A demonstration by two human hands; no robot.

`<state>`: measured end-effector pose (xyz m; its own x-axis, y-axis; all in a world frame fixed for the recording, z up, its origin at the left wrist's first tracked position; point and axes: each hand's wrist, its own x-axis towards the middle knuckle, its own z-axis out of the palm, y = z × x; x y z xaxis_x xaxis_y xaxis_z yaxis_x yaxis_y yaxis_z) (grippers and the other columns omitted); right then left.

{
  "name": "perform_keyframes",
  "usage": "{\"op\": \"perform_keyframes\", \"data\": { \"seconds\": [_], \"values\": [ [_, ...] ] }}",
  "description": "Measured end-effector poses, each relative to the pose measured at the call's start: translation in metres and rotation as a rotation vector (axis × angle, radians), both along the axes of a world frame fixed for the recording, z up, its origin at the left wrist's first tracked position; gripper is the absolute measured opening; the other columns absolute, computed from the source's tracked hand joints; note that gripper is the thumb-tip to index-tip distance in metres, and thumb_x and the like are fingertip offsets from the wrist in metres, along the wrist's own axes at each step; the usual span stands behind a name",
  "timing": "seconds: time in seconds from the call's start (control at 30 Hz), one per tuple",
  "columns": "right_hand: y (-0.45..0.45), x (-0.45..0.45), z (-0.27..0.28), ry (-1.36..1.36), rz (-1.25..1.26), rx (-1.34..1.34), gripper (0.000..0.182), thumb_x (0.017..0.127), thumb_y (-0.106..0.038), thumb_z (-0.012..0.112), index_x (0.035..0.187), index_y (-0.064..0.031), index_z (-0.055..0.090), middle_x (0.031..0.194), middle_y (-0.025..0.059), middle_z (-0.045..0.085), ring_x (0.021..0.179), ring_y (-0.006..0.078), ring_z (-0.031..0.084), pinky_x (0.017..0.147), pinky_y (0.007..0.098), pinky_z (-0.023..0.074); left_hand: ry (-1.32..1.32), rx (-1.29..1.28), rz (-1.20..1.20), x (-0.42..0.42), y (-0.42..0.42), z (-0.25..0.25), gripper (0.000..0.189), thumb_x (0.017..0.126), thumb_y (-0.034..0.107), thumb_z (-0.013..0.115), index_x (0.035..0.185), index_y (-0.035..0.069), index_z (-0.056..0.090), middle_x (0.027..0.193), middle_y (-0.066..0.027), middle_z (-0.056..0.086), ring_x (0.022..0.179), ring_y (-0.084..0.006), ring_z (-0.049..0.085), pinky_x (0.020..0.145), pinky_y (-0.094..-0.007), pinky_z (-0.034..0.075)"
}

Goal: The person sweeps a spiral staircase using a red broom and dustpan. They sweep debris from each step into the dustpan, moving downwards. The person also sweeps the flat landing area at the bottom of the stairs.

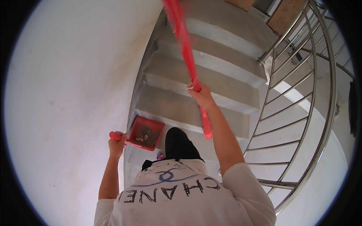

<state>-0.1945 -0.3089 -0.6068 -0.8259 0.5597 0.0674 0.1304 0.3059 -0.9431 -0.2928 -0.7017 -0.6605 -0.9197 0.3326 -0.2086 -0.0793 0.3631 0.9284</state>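
Note:
My left hand (116, 145) is closed around the red handle of a dustpan (145, 132), whose square red pan lies near the foot of a step riser beside the wall. Grey dust and small scraps of debris sit in the pan. In my right hand (201, 94) is the red handle of a broom (185, 48); the handle's upper part is blurred and runs up out of the picture. The broom's red bristle head (206, 124) hangs below my right forearm, over the steps, to the right of my black-clad knee. Whether the bristles touch a step I cannot tell.
Curving concrete stairs (209, 72) rise ahead. A plain white wall (70, 84) borders them on the left, and a stainless steel railing (314, 84) curves along the right. Brown boards (285, 17) stand near the top right. A foot in a purple sandal (160, 156) shows below the dustpan.

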Motion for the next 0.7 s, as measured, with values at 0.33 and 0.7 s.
{"op": "perform_keyframes", "data": {
  "seconds": [0.33, 0.7],
  "values": [
    [-0.069, -0.007, -0.007, -0.083, 0.154, 0.222, 0.024, 0.077, -0.015, 0.059, 0.101, -0.0101, 0.057, 0.081, 0.0114, 0.061, 0.075, 0.0237, 0.058, 0.069, 0.0335, 0.0456, -0.032, -0.027, 0.109, 0.017, -0.017, 0.006, 0.035, 0.072, 0.015, 0.073, 0.099, 0.002, 0.056, 0.080, -0.0061, 0.060, 0.060, -0.0117, 0.056, 0.052, -0.0244, 0.045],
    [-0.077, 0.048, 0.013, -0.102, 0.253, 0.414, 0.019, 0.074, -0.012, 0.061, 0.091, -0.0108, 0.056, 0.078, 0.0114, 0.061, 0.079, 0.0335, 0.059, 0.068, 0.0437, 0.0451, 0.404, 0.341, -0.046, 0.061, -0.001, 0.210, 0.120, 0.055, 0.065, 0.073, 0.141, 0.002, 0.018, 0.139, -0.0195, 0.033, 0.118, -0.0280, 0.045, 0.090, -0.0336, 0.046]
  ]
}}
